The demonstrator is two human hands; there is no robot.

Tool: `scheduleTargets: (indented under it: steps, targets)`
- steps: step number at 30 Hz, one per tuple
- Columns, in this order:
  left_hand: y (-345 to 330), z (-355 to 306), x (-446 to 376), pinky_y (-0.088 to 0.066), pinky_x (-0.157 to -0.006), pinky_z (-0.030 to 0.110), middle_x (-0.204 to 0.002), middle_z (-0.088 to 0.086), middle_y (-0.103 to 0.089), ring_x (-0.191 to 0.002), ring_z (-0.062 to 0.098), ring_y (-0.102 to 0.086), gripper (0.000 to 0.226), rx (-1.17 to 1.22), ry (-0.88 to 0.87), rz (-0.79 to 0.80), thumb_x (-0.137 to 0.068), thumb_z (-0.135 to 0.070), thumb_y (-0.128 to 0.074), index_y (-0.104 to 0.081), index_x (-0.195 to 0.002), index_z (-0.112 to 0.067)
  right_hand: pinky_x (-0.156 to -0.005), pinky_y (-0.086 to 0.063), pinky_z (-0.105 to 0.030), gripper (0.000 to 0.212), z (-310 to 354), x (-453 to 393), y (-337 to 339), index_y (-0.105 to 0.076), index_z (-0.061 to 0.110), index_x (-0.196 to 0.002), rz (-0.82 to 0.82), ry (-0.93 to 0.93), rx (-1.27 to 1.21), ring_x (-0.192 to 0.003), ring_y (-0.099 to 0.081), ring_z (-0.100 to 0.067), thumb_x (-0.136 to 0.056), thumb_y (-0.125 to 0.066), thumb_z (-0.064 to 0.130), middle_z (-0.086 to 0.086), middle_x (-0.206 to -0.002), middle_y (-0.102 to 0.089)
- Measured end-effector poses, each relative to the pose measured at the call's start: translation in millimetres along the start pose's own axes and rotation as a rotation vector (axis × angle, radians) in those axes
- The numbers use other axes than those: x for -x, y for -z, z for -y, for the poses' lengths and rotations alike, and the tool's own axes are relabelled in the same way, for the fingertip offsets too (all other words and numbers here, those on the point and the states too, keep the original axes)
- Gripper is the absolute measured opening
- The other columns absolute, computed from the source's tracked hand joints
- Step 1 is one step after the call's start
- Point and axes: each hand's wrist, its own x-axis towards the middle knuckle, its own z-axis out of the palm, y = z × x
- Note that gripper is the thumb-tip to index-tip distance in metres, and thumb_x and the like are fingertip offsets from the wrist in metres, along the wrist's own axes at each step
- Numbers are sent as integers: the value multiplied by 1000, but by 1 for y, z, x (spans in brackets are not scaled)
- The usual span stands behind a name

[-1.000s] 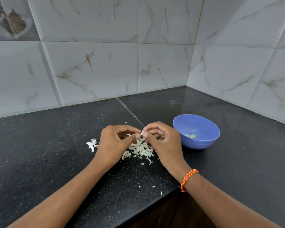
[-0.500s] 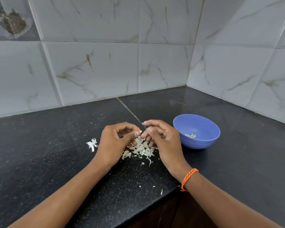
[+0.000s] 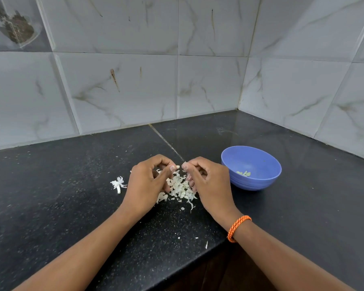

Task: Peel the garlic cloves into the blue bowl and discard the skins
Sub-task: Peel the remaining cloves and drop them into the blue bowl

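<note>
The black speckled counter has wide bare room on the left, its front edge near the wrists. Both hands hover over the papery skin pile: the left hand pinches a small garlic clove, and the right hand is curled with fingertips pinched just beside it. The round blue bowl sits near the right hand with peeled cloves inside.

Bench: black speckled stone, polished, with a thin seam running diagonally away from the wall; front edge cut to an inner corner, dark wood cabinet front below it. Walls: two tiled faces meeting at a corner, large pale grey tiles with brown marble veining and narrow grout lines. One decorative tile at upper left bears a dark brownish motif. Light: soft, even, with a faint sheen on the stone near the corner.
</note>
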Motion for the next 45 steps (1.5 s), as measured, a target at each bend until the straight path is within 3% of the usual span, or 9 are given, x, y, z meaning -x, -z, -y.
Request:
scheduleTargets:
  steps: [6, 13, 18, 23, 28, 30, 34, 39, 45]
  targets:
    - [1, 0, 0, -63, -61, 58, -77, 3, -72, -57, 30, -72, 12, -4, 4, -4, -104, -25, -71, -75, -93, -24, -78, -63, -32, 18, -1, -3, -2, -75, 18, -96, 21, 61, 40, -91, -73, -10, -91, -80, 2, 10, -96, -71]
    - [1, 0, 0, -62, -61, 58, -77, 5, -72, -57, 30, -70, 12, -9, -4, 3, -105, -21, -70, -75, -95, -22, -51, -54, -39, 34, 5, -2, 0, -68, 16, -70, -57, 7, 15, -49, -61, -17, -86, -88, 38, 5, -55, -62]
    - [1, 2, -1, -63, -60, 52, -75, 5, -72, -56, 29, -69, 12, -1, -3, 6, -105, -21, -69, -75, -95, -22, -55, -41, -31, 30, 6, -5, 1, -60, 15, -69, -61, 124, 95, -59, -48, -18, -89, -82, 12, 5, -63, -53]
    - [0, 2, -1, -62, -57, 43, -73, 5, -71, -55, 25, -67, 12, 10, 7, 4, -106, -20, -69, -75, -96, -20, -58, -39, -24, 32, 9, -4, 0, -55, 17, -69, -46, 133, 104, -64, -48, -17, -85, -82, 9, 6, -71, -52]
    - [0, 3, -1, -64, -60, 43, -73, 5, -71, -56, 24, -66, 12, 29, 11, 6, -106, -20, -68, -75, -96, -20, -56, -37, -40, 36, 8, -5, 0, -43, 16, -73, -46, 87, 119, -60, -36, -14, -85, -75, 2, 3, -66, -43]
    - [1, 3, -1, -65, -61, 47, -73, 5, -71, -56, 24, -67, 12, 25, 8, 8, -106, -20, -69, -76, -97, -20, -54, -37, -43, 33, 6, -3, 1, -44, 14, -71, -31, 102, 108, -59, -39, -18, -83, -70, -3, 3, -63, -44]
    - [1, 3, -1, -65, -61, 49, -74, 6, -72, -55, 26, -68, 12, 10, 0, 9, -106, -20, -69, -76, -96, -22, -60, -46, -20, 23, 6, -2, 1, -63, 18, -79, -2, 62, 38, -63, -57, -10, -89, -81, 9, 9, -69, -61]
    - [2, 3, -1, -65, -60, 51, -74, 5, -73, -55, 27, -69, 11, -13, -16, 6, -106, -20, -69, -76, -97, -21, -72, -66, -40, 5, 7, -2, 0, -78, 11, -95, 33, 44, -93, -76, -78, -16, -99, -76, 14, 4, -83, -77]
    - [2, 4, -2, -63, -58, 41, -73, 6, -72, -54, 23, -68, 12, -6, 4, 1, -106, -19, -69, -77, -97, -22, -76, -67, -35, 20, 5, -1, -2, -74, 4, -109, 56, 25, -117, -84, -80, -11, -111, -56, 13, -4, -97, -79]
